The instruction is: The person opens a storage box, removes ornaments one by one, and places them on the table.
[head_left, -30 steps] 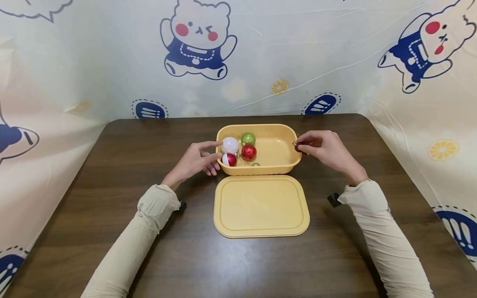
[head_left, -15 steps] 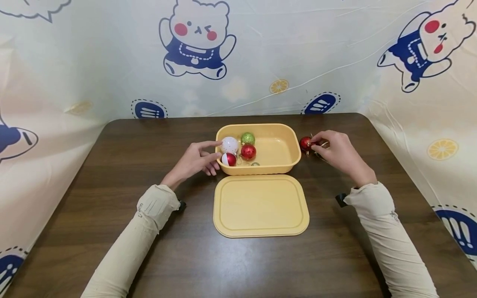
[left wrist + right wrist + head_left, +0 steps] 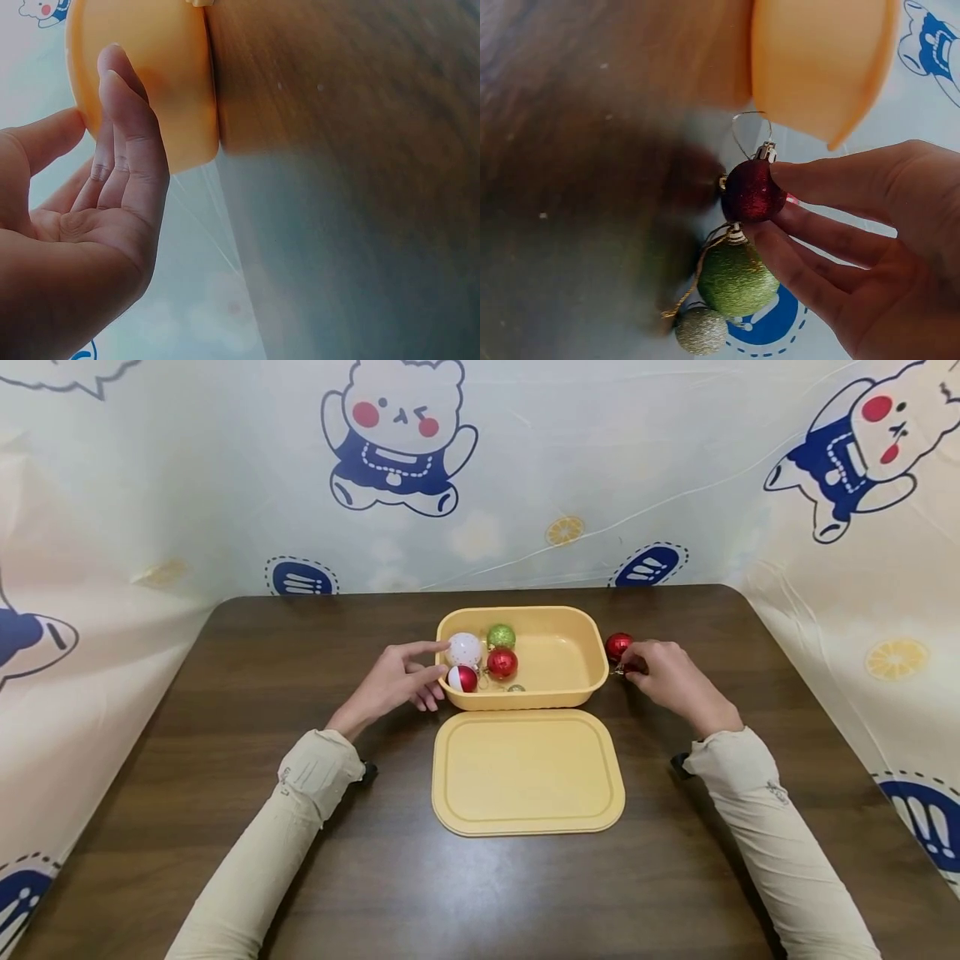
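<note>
In the head view, my right hand (image 3: 671, 681) is beside the right end of a yellow box (image 3: 573, 697). It pinches a small dark red glitter Christmas ball (image 3: 754, 191) between thumb and fingertips, its cap and string loop pointing toward the box. Just behind lies a shiny red ball (image 3: 618, 646). The right wrist view also shows a green glitter ball (image 3: 739, 281) and a small silvery ball (image 3: 701, 331). At the box's left end, my left hand (image 3: 397, 681) touches the rim with extended fingers. Inside are a white ball (image 3: 463, 649), a green one (image 3: 501, 637), a red one (image 3: 502, 664) and a red-and-white one (image 3: 462, 678).
A flat yellow lid (image 3: 528, 772) lies directly in front of the box on the dark wooden table (image 3: 360, 877). A small golden piece (image 3: 516, 688) sits near the box's front wall. Patterned cloth (image 3: 517, 468) hangs behind the table.
My right hand has moved right from the box's right rim, then slightly back left and nearer. The shiny red ball beside the box has come into view. My left hand stays put.
</note>
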{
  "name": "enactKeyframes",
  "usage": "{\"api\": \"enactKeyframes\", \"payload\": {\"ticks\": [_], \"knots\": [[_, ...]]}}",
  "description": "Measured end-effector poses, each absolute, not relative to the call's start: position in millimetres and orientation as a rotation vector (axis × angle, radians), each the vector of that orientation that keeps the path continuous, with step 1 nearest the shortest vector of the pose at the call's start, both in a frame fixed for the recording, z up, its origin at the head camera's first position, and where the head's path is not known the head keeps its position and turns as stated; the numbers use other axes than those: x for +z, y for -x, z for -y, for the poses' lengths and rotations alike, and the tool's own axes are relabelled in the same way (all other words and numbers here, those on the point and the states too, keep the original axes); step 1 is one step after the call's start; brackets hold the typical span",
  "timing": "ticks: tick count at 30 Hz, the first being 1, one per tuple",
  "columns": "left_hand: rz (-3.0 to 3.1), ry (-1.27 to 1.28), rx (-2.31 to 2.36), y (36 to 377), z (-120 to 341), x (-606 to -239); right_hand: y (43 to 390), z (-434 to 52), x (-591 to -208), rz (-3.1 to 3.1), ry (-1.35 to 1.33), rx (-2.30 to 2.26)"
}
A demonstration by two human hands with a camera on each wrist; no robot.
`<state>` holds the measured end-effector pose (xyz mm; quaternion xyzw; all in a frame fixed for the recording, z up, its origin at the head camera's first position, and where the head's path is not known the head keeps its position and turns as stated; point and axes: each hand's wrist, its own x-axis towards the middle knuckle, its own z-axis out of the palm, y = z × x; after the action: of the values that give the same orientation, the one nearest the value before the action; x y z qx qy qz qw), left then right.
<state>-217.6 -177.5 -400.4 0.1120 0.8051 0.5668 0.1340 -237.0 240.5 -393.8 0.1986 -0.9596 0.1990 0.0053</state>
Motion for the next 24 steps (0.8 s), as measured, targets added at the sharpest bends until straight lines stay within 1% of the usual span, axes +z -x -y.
{"api": "enactKeyframes", "payload": {"ticks": [13,24], "knots": [[-2.334,-0.331,1.633,216.2,178.3,-398.6,236.3,-241.1,-395.6,3.021,-0.638,0.57],[-2.34,-0.334,1.634,217.1,179.3,-400.4,232.0,-238.0,-388.6,3.005,-0.663,0.554]]}}
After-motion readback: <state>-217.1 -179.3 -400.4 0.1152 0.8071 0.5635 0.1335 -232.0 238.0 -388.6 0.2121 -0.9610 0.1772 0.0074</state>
